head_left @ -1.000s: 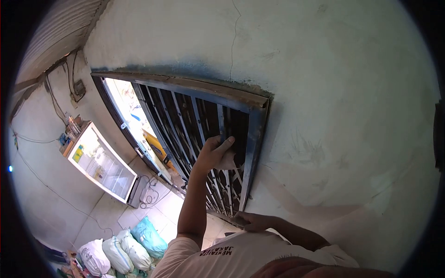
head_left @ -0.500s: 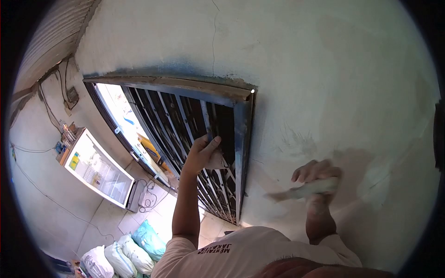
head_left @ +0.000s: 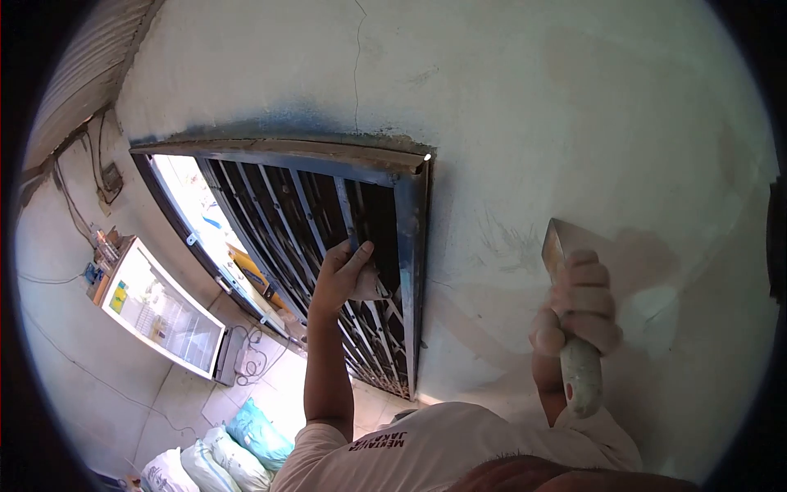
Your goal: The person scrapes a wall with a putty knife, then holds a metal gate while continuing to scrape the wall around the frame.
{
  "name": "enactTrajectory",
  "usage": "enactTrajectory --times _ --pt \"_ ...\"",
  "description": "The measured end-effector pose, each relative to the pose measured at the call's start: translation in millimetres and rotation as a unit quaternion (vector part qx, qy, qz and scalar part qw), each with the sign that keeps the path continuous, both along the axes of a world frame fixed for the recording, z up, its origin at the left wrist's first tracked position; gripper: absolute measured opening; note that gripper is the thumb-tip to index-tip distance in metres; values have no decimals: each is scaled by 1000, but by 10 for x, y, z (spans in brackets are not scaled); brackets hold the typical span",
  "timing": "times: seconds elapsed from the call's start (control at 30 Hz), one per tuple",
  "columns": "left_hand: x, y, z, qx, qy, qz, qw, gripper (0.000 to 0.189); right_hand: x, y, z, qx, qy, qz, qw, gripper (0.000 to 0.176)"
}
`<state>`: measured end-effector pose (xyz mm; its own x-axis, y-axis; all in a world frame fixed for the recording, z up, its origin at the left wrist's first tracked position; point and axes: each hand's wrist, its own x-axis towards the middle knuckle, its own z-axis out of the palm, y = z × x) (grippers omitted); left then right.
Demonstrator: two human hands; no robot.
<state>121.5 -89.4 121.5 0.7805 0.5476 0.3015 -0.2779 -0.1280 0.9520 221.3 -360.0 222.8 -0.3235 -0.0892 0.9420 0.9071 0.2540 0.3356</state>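
Note:
My right hand (head_left: pixel 584 303) is wrapped round a putty knife (head_left: pixel 581 377), its pale handle hanging down below the fist. The metal blade points up, close to the plastered wall (head_left: pixel 500 148). On the left, my left hand (head_left: pixel 340 275) is closed with the thumb upward, in front of a dark metal folding gate (head_left: pixel 316 221). A flat, pale piece (head_left: pixel 368 285) sticks out beneath its fingers; I cannot tell what it is. Scratches and darker patches mark the wall near the blade.
A glass-fronted display case (head_left: pixel 164 307) stands left of the gate, bottles on top. Several stuffed sacks (head_left: pixel 234 455) lie on the floor at lower left. Cables (head_left: pixel 106 176) run along the left wall. A thin crack (head_left: pixel 357 74) crosses the plaster above the gate.
My right hand has turned the putty knife from pointing left to blade-up and brought it slightly higher. My left hand keeps its grip beside the gate; the whole view has shifted a little.

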Motion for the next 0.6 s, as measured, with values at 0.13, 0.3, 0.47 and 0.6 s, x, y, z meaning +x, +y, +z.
enactTrajectory --times 0.13,0.3,0.47,0.6 --pt "7 -12 10 6 -9 1 1000 27 89 32 9 -67 76 105 989 31" --pt "8 28 -10 -2 -12 -15 1000 27 15 -71 128 -72 118 217 966 29" --pt "4 56 -6 -3 -6 -23 1000 26 -132 -70 248 -8 87 193 977 25" --pt "-8 33 4 4 -11 -16 1000 26 49 146 258 -47 155 201 966 27"
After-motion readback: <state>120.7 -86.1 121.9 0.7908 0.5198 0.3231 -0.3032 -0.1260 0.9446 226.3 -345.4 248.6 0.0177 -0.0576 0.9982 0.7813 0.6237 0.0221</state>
